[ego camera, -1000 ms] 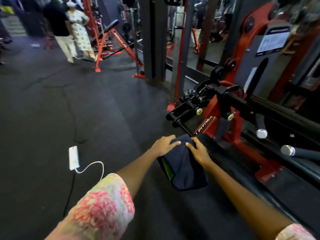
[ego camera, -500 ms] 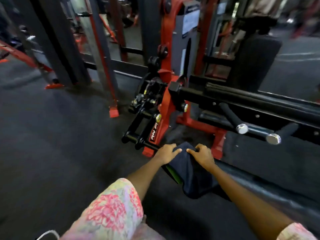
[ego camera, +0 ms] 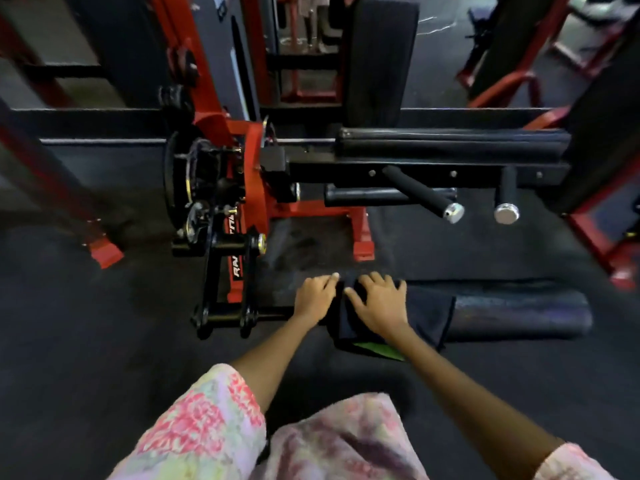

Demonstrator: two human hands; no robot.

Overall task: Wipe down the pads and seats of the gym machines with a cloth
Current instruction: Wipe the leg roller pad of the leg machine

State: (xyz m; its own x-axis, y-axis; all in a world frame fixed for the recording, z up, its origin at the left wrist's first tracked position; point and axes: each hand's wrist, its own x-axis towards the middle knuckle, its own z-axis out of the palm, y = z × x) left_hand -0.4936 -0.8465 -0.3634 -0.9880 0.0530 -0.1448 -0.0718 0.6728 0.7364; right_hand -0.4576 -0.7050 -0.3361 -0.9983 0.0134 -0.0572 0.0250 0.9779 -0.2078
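We see both hands on the dark cloth (ego camera: pixel 427 315) draped over the roller pad (ego camera: pixel 519 315) — left hand (ego camera: pixel 314 296) fingers flat, right hand (ego camera: pixel 380 301) fingers spread, pressing, not clenched. Red leg machine (ego camera: pixel 249 161) behind, floor (ego camera: pixel 86 323) below.

Both arms reach out in front of the person, almost straight, and come close together at the hands. The left hand (ego camera: pixel 314 296) lies palm down at the left end of the cloth (ego camera: pixel 426 315), fingers out flat and pressing. The right hand (ego camera: pixel 379 303) lies just beside it, on top of the cloth, fingers spread and bent a little. Short flowery sleeves (ego camera: pixel 207 424) cover the upper arms.
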